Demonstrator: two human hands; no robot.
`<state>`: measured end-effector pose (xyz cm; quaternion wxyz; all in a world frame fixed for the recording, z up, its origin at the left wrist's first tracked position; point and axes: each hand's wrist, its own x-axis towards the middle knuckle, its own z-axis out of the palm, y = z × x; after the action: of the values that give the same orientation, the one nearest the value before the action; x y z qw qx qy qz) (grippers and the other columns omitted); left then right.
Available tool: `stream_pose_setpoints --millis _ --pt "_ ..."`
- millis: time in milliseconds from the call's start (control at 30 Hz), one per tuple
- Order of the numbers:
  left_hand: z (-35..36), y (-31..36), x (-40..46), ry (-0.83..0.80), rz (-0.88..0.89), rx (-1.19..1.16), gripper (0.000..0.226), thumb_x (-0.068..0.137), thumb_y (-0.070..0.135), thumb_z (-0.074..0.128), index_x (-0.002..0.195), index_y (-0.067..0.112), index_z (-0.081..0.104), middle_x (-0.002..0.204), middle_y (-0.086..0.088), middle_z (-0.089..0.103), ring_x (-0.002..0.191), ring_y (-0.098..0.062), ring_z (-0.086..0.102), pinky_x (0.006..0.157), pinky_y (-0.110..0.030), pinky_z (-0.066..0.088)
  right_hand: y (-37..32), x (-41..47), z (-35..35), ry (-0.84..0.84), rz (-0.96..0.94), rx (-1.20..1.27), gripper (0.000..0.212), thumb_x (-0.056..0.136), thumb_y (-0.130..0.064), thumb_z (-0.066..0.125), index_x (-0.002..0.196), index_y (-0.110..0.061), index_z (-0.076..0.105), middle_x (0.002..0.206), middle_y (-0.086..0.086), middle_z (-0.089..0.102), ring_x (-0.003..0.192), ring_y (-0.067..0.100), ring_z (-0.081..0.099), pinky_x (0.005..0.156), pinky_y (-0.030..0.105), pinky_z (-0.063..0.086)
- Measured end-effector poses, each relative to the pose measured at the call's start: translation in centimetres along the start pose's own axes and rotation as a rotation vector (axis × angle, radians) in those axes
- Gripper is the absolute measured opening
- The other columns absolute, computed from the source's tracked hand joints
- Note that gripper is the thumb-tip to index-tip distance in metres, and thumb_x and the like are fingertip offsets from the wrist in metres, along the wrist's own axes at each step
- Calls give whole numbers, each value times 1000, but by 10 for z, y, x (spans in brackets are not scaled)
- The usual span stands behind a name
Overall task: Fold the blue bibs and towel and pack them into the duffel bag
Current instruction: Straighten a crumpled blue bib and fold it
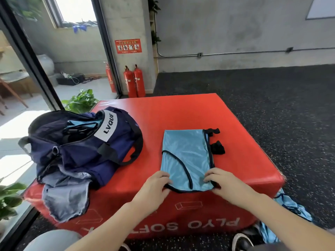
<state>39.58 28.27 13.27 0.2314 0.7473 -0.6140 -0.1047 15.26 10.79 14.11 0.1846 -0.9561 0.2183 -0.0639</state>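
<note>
A light blue bib (186, 156) with black trim lies folded lengthwise on the red plyo box (181, 113), its black straps sticking out on the right. My left hand (154, 187) pinches its near left corner. My right hand (223, 182) pinches its near right corner. The navy duffel bag (87, 144) sits open on the box's left side, with blue fabric (81, 124) showing inside. A grey-blue towel (67, 196) hangs crumpled over the box's near left edge, partly under the bag.
More light blue bibs (290, 211) lie on the floor by the box's near right corner, beside my shoe (243, 241). Potted plants (81, 101) stand left of the box. Red fire extinguishers (134, 82) lean at the pillar behind. Dark speckled floor spreads to the right.
</note>
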Motion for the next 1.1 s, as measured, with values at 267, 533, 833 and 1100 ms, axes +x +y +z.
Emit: stream_pose_setpoints --millis 267,533,833,1100 --pt "-20 25 -6 340 42 -236 8 87 31 71 93 32 67 91 19 68 87 -4 65 81 -24 50 -18 -11 -31 266 76 236 11 77 -39 64 83 -30 65 82 -8 61 80 11 58 77 35 46" --pt "-27 45 18 386 -47 -422 12 96 35 64 86 28 63 59 2 55 52 -18 45 55 -34 39 -25 20 -45 458 214 506 23 94 -20 66 73 -20 56 60 -13 50 56 5 43 55 26 32" --pt "-33 27 94 526 -307 -576 37 97 34 64 77 5 52 60 -5 37 55 -9 30 50 -23 30 -4 89 -58 476 296 398 11 101 -34 56 92 -29 59 74 -6 64 71 5 57 64 20 41" --pt "-3 5 106 319 -514 -625 28 93 33 65 118 32 52 81 4 66 58 1 58 49 -13 41 38 131 -39 243 446 263 24 102 -36 52 82 -23 51 78 0 61 71 12 56 56 25 35"
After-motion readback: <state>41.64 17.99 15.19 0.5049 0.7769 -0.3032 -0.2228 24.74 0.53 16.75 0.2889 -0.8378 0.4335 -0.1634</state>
